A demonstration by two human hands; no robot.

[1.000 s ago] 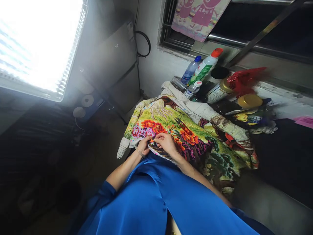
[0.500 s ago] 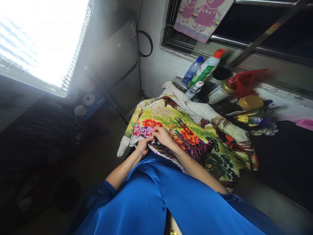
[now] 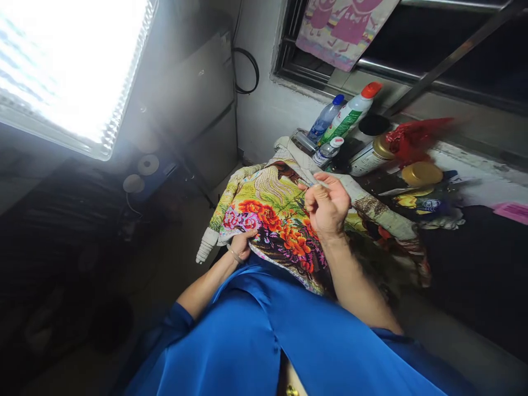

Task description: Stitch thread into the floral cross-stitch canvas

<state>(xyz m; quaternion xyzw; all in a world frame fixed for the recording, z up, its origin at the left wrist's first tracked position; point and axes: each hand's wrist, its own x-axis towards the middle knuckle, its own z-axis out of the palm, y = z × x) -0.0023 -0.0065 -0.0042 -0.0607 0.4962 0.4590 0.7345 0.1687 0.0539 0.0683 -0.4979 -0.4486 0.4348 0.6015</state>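
A cross-stitch cloth (image 3: 272,190) with red and orange flowers on a yellow-green ground lies spread over my lap, its long sides rolled up. My left hand (image 3: 241,245), with a bangle at the wrist, grips the near edge, thumb on top and fingers underneath out of sight. Raised above the right part of the cloth, my right hand (image 3: 329,206) is closed in a pinch. Whatever is between its fingertips is too small to make out. Red-handled thread snips seen earlier on the cloth are now hidden behind this hand.
Along the wall to the right stand a blue-capped bottle (image 3: 325,118), a red-capped bottle (image 3: 350,113), a small white-capped bottle (image 3: 329,151) and gold-lidded jars (image 3: 423,174). A bright lamp (image 3: 70,71) hangs at upper left. Behind is a grey fridge (image 3: 198,104).
My right hand has left the cloth's near edge beside the left hand and risen up and to the right, still pinched. My left hand keeps its hold on the edge.
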